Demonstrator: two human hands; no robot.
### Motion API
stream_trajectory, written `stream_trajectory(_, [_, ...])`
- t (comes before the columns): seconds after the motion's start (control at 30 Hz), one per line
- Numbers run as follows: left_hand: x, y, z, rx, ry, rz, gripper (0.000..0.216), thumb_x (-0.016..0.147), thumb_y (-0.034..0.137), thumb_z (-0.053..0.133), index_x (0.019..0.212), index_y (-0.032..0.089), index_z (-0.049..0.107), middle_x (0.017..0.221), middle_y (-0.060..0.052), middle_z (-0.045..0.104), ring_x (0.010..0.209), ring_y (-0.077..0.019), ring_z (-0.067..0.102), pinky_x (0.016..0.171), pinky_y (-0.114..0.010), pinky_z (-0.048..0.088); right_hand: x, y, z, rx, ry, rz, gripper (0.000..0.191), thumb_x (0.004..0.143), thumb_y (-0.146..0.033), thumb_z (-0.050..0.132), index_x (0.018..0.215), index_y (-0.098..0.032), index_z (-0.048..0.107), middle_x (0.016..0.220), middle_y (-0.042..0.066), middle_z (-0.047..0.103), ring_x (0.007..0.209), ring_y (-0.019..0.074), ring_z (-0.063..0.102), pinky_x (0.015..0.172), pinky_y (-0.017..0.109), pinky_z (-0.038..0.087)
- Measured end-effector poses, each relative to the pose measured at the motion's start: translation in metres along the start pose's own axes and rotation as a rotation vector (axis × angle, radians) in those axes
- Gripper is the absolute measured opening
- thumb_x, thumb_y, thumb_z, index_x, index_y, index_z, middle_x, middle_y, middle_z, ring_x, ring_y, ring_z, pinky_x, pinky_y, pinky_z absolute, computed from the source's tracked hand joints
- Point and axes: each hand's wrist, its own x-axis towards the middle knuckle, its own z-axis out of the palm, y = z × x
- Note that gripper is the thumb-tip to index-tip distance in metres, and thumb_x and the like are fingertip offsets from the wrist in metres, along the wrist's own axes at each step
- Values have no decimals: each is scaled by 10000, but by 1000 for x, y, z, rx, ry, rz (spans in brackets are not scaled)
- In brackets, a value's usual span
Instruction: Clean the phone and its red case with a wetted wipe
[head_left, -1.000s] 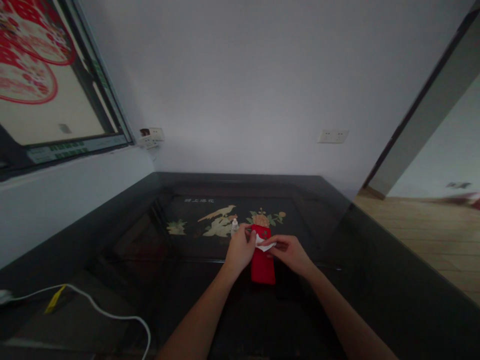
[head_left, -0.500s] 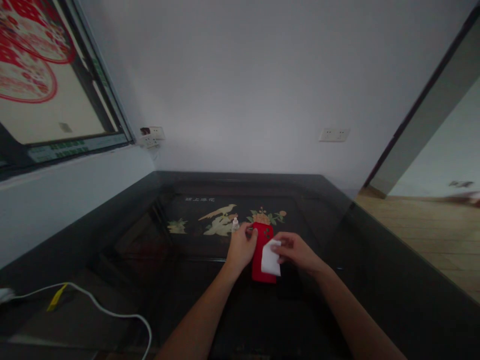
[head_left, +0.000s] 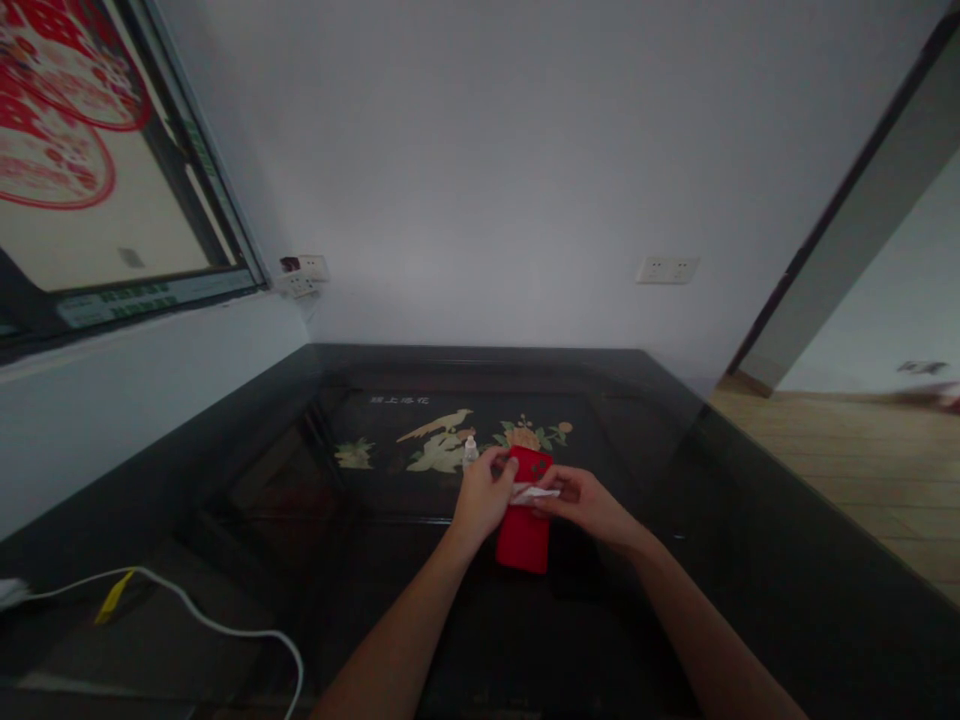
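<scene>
A red phone-like slab (head_left: 523, 540) with dark round spots near its top end lies lengthwise in front of me, over the black table. My left hand (head_left: 486, 490) is closed on its upper left edge, thumb on top. Crumpled white tissue (head_left: 531, 495) crosses the middle of the red face, pinched in the fingers of my right hand (head_left: 576, 500). My right fingertips press against the red surface there. Just beyond my left hand stands a small clear bottle (head_left: 470, 452) with a pale cap, its base partly hidden.
The glossy black tabletop (head_left: 360, 620) carries a bird-and-flower picture (head_left: 439, 440). A white cable (head_left: 225, 628) with a yellow tag (head_left: 114, 598) runs along the lower left. Sockets (head_left: 667, 270) are on the wall behind, and a window (head_left: 112, 230) is at left.
The tissue has gone from a hanging flat piece to a crumpled strip across the red slab. The slab's lower end has shifted slightly left and nearer; my left hand keeps its grip.
</scene>
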Motion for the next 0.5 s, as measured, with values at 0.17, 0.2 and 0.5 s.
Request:
stream_trajectory(0.17, [1,-6,4,-59,-25,6,245,940,367,561,1027,186,702,893,-54,728,804,-197,663,759,-300,479,-15,-6,-5,45,-471,329,357,692,-300,912,872,-138,649,888,63,782,767,180,760,700,298,622])
stream_trajectory(0.2, [1,-7,4,-71,-25,3,250,941,374,561,1029,187,701,906,-57,726,819,-200,659,771,-303,476,-17,-7,-7,46,-540,363,364,684,-296,917,874,-133,652,879,66,782,736,175,758,659,276,619])
stream_trajectory(0.5, [5,-4,7,-558,-214,-397,304,859,464,608,982,189,649,690,28,522,538,-114,452,536,-230,381,-5,-10,-18,353,68,9,297,745,-317,891,865,-171,661,826,5,732,602,80,656,500,137,541])
